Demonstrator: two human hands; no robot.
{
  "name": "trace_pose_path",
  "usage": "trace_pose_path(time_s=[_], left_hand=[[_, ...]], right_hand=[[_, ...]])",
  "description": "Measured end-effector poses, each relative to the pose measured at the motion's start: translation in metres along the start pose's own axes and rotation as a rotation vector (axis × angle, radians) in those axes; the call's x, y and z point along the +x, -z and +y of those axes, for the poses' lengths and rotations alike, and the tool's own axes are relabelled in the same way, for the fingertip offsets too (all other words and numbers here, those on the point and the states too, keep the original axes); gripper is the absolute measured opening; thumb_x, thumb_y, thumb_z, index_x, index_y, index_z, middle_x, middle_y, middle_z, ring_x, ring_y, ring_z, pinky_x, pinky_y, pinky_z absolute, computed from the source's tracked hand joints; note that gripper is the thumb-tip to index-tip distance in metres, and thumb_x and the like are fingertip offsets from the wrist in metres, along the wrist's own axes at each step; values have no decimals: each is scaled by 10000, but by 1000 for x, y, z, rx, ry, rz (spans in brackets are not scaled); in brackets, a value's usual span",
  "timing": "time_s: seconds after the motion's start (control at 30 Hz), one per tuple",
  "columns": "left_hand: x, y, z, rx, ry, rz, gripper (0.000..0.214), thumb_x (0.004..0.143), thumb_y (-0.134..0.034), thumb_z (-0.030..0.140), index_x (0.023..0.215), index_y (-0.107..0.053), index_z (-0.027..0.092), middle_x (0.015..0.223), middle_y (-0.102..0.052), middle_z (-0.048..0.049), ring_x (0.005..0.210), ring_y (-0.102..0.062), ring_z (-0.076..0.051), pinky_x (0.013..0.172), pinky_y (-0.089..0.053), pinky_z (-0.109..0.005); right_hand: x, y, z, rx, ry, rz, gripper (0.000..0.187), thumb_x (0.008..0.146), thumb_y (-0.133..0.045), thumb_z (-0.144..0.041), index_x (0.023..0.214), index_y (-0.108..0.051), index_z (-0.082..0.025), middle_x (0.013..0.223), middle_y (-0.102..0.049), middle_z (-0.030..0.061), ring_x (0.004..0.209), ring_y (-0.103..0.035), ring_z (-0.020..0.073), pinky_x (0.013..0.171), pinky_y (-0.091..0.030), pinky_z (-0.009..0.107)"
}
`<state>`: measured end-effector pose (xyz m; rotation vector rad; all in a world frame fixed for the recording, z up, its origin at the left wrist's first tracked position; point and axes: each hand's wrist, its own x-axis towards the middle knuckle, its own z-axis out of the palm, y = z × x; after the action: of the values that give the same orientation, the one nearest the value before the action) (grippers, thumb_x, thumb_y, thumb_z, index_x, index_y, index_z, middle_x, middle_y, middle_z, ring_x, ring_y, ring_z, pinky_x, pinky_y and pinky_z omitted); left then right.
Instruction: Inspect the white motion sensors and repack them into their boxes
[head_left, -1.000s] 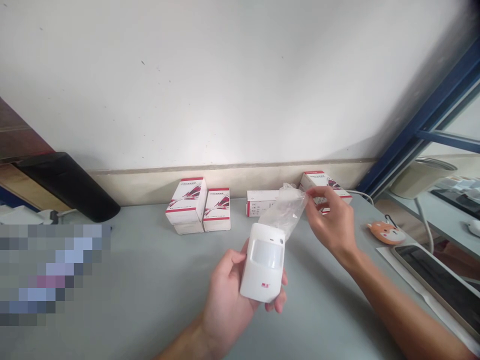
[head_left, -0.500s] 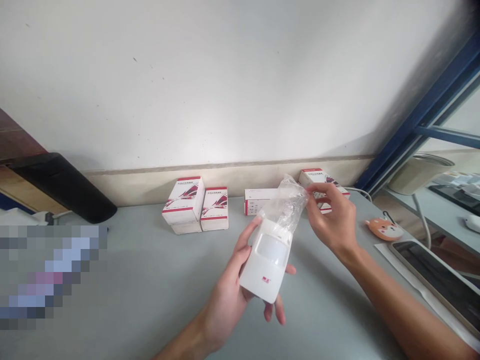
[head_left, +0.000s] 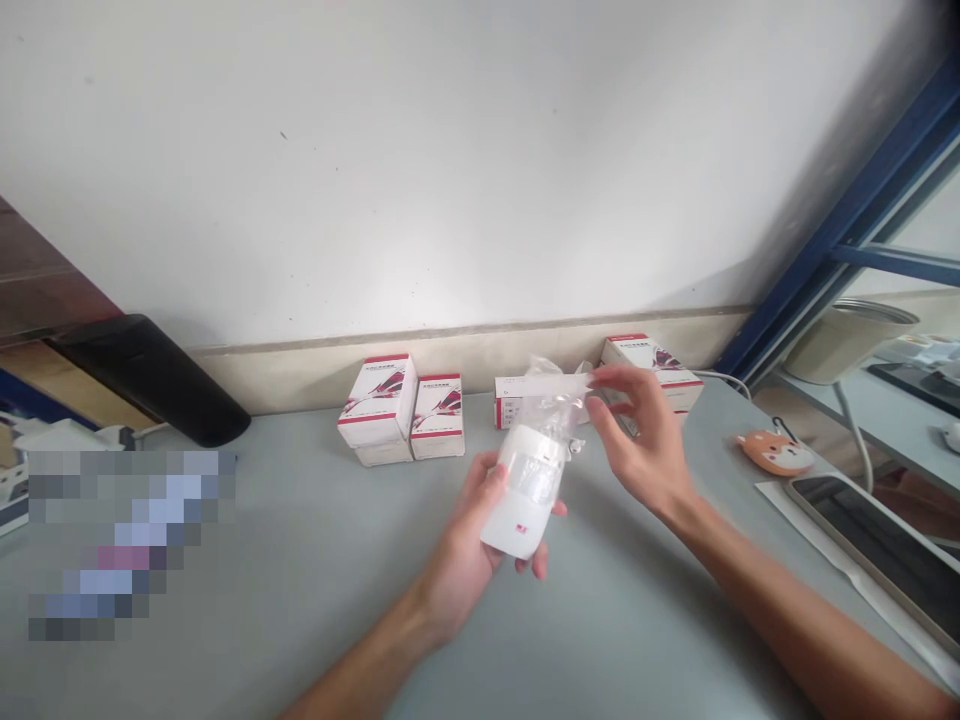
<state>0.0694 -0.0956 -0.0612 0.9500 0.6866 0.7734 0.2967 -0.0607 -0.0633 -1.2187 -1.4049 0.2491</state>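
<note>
My left hand (head_left: 469, 540) is wrapped round a white plastic sensor (head_left: 523, 495) with a curved lens window and a small red mark near its bottom, held upright over the grey table (head_left: 300, 600). A clear plastic bag (head_left: 553, 400) covers the sensor's upper part. My right hand (head_left: 637, 440) pinches the bag's top edge just above and to the right of the sensor.
Several white-and-red boxes (head_left: 379, 405) line the wall at the back. A fox-shaped orange item (head_left: 776, 452) and a phone (head_left: 877, 545) lie at the right. A black object (head_left: 150, 375) leans at the left, and a blue window frame (head_left: 847, 230) stands at the right.
The bag has come down over the sensor's top; a second ago it was off behind it. My left hand tilted the sensor and moved it slightly up and away.
</note>
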Motion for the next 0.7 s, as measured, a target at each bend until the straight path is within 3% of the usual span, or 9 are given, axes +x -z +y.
trace_pose_path(time_s=[0.07, 0.13, 0.23, 0.3, 0.33, 0.43, 0.57, 0.7], left_hand=[[2, 2, 2, -20, -23, 46, 459, 1062, -477, 605, 1316, -475, 223, 1171, -760, -139, 628, -668, -163, 698, -424, -348], [4, 4, 3, -43, -46, 74, 455, 1058, -498, 602, 1309, -508, 222, 1208, -734, -126, 692, -682, -168, 720, -447, -348], [8, 7, 2, -42, -70, 64, 443, 1063, -509, 589, 1312, -546, 224, 1236, -712, -109, 856, -713, -202, 768, -475, -345], [11, 11, -1, 2, -107, 53, 424, 1070, -511, 575, 1327, -559, 241, 1293, -708, -108, 1036, -713, -243, 829, -497, -353], [12, 14, -3, 51, -137, 57, 413, 1068, -529, 564, 1332, -570, 249, 1340, -701, -107, 1133, -695, -261, 879, -507, -362], [19, 25, -8, 287, -234, 94, 402, 1044, -610, 519, 1342, -614, 249, 1468, -659, -100, 1343, -608, -293, 1058, -490, -396], [25, 41, -15, 566, -308, 132, 444, 1062, -577, 496, 1405, -618, 217, 1521, -627, -131, 1411, -571, -320, 1168, -445, -456], [23, 43, -14, 684, -378, 158, 596, 1049, -618, 410, 1603, -433, 295, 1661, -490, -103, 1502, -491, -305, 1249, -372, -465]], right_hand=[[-1, -4, -1, 149, -126, 18, 284, 985, -644, -417, 1215, -544, -284, 1289, -617, 76, 1051, -668, 221, 785, -598, 343], [-3, -6, -5, 250, -268, -88, 314, 999, -618, -515, 1187, -531, -280, 1187, -612, 60, 926, -647, 194, 716, -585, 324], [-6, -7, -15, 362, -418, -531, 400, 1032, -530, -635, 1110, -585, -246, 959, -626, 34, 786, -596, 180, 642, -537, 308], [-9, -7, -21, 373, -412, -763, 474, 1045, -485, -673, 1014, -618, -219, 861, -624, 27, 738, -568, 173, 645, -509, 310], [-11, -7, -23, 351, -381, -798, 494, 1046, -482, -680, 985, -626, -211, 843, -625, 25, 731, -557, 169, 659, -497, 309], [-12, -8, -19, 248, -260, -732, 477, 1044, -518, -660, 1012, -651, -203, 902, -649, 25, 784, -547, 168, 721, -470, 302], [-7, -4, -6, 151, -174, -752, 417, 1014, -608, -616, 1002, -677, -204, 930, -670, 25, 803, -542, 174, 727, -454, 294], [-2, 0, -1, 109, -172, -831, 367, 1013, -628, -580, 1020, -699, -220, 977, -704, 27, 803, -566, 177, 737, -464, 304]])
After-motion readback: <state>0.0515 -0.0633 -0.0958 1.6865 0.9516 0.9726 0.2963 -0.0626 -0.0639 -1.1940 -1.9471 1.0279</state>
